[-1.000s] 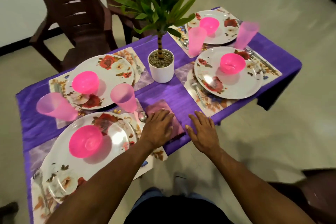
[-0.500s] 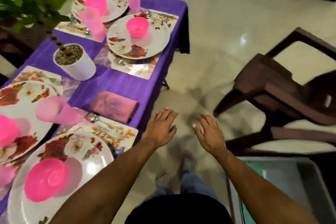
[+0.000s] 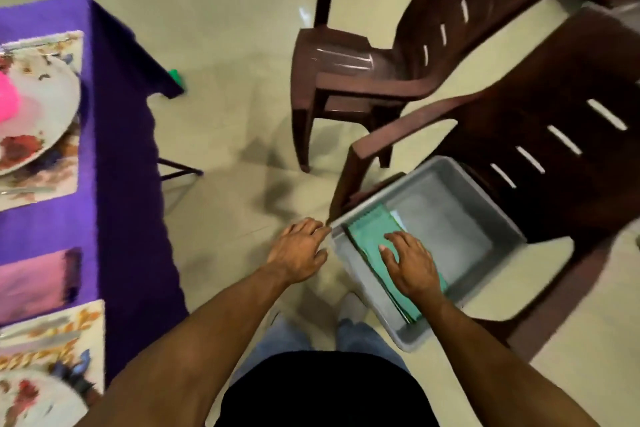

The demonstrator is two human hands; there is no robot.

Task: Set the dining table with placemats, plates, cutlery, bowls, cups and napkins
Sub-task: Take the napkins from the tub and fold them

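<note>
Grey tub (image 3: 460, 180), folded green napkin (image 3: 372, 230).

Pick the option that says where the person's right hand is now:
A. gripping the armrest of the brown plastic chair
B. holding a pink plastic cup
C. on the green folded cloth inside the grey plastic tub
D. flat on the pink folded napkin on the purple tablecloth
C: the right hand lies with fingers spread on the green folded cloth, which sits inside the grey plastic tub on the brown plastic chair.

Right hand (image 3: 412, 267) over green napkins (image 3: 372, 236), grey tub (image 3: 367, 288)
</note>
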